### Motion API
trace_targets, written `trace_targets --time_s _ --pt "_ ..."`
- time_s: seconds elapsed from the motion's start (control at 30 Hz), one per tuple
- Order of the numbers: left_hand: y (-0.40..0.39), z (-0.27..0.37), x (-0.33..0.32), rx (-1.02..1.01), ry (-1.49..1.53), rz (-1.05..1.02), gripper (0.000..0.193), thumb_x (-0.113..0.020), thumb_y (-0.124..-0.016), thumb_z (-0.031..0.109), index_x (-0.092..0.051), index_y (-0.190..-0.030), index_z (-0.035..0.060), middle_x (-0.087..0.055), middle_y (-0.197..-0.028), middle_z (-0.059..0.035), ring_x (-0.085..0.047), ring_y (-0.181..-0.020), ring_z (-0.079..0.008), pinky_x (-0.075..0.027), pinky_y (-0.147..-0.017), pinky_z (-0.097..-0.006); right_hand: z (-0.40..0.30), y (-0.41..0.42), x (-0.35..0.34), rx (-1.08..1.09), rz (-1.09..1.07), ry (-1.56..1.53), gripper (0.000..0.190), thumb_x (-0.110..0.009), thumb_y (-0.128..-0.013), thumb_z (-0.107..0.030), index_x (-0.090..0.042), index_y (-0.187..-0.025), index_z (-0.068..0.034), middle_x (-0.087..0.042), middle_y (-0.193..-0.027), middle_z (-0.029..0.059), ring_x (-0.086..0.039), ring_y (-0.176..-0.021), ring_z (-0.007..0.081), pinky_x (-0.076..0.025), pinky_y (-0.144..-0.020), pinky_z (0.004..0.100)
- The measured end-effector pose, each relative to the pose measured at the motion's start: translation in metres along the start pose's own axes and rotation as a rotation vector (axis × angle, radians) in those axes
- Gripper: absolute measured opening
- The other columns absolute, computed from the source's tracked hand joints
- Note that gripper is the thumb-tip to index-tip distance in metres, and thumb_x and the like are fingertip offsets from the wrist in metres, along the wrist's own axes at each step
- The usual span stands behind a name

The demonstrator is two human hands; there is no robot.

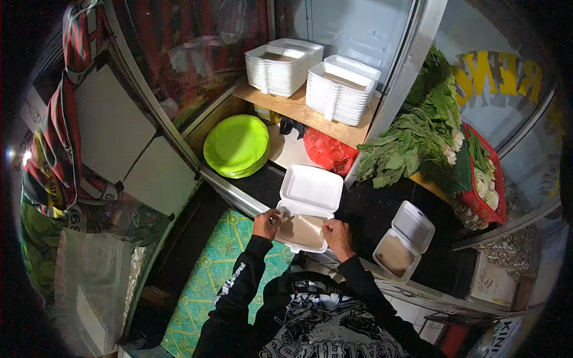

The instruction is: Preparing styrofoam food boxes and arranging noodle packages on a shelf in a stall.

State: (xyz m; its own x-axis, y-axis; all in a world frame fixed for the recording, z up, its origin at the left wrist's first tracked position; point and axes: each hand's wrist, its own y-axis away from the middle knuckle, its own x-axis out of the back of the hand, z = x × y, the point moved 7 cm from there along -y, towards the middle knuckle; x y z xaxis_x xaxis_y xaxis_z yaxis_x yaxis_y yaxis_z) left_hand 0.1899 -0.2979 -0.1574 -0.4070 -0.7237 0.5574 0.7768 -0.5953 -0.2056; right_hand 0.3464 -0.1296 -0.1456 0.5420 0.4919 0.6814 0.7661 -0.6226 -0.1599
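Observation:
Right before me lies a white foam takeaway box (311, 188) with its lid raised away from me. A sheet of brown food paper (302, 232) lines its base, and the paper's upper right part is folded up. My left hand (267, 225) pinches the left edge of the paper at the box rim. At the opposite side, my right hand (338, 237) grips the paper's right edge between thumb and fingers. A second foam box (404, 241) stands with its lid up to the right, also lined with brown paper.
Two groups of nested foam boxes (277, 67) (342, 89) stand on a wooden shelf (297, 107). Below are stacked lime-green plates (236, 145) and a red plastic bag (330, 150). Leafy greens (403, 138) and a red basket (500, 192) of vegetables sit at right, beside a metal-framed glass pane.

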Motion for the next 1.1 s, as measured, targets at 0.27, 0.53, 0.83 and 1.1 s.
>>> trace_targets --time_s 0.27,0.53,0.83,1.1 --pt "-0.002 0.004 -0.002 -0.004 0.038 0.013 0.022 -0.065 -0.060 0.003 -0.059 -0.081 0.0029 -0.060 -0.065 -0.0081 -0.055 -0.049 -0.0174 -0.045 -0.050 -0.0274 0.010 0.006 0.002 -0.053 0.045 -0.032 0.016 -0.058 -0.069 -0.017 -0.057 -0.068 -0.001 -0.057 -0.066 0.0172 -0.056 -0.062 0.0328 -0.044 -0.053 0.0362" --pt "0.002 0.023 0.007 -0.127 -0.082 0.016 0.029 -0.071 -0.059 0.011 -0.058 -0.084 0.0060 -0.051 -0.072 -0.0095 -0.053 -0.062 -0.0194 -0.044 -0.054 -0.0311 0.000 0.004 0.013 -0.002 0.059 0.035 0.019 -0.065 -0.064 -0.012 -0.055 -0.078 -0.004 -0.057 -0.067 0.0096 -0.054 -0.064 0.0259 -0.042 -0.062 0.0344" --pt "0.011 -0.002 0.001 -0.019 -0.050 -0.005 0.036 -0.071 -0.057 0.008 -0.056 -0.090 0.0033 -0.054 -0.072 -0.0132 -0.056 -0.060 -0.0242 -0.047 -0.053 -0.0331 -0.025 0.021 -0.016 0.188 -0.191 0.297 0.039 -0.068 -0.059 -0.017 -0.058 -0.095 -0.009 -0.052 -0.103 0.0041 -0.036 -0.098 0.0228 -0.027 -0.081 0.0383" --pt "0.011 -0.007 -0.004 -0.060 -0.096 0.043 0.030 -0.068 -0.060 0.006 -0.056 -0.087 0.0020 -0.054 -0.067 -0.0116 -0.055 -0.053 -0.0208 -0.046 -0.049 -0.0296 -0.019 0.021 -0.017 0.170 -0.202 0.265 0.039 -0.068 -0.058 -0.017 -0.058 -0.095 -0.009 -0.051 -0.103 0.0038 -0.036 -0.100 0.0220 -0.026 -0.082 0.0388"
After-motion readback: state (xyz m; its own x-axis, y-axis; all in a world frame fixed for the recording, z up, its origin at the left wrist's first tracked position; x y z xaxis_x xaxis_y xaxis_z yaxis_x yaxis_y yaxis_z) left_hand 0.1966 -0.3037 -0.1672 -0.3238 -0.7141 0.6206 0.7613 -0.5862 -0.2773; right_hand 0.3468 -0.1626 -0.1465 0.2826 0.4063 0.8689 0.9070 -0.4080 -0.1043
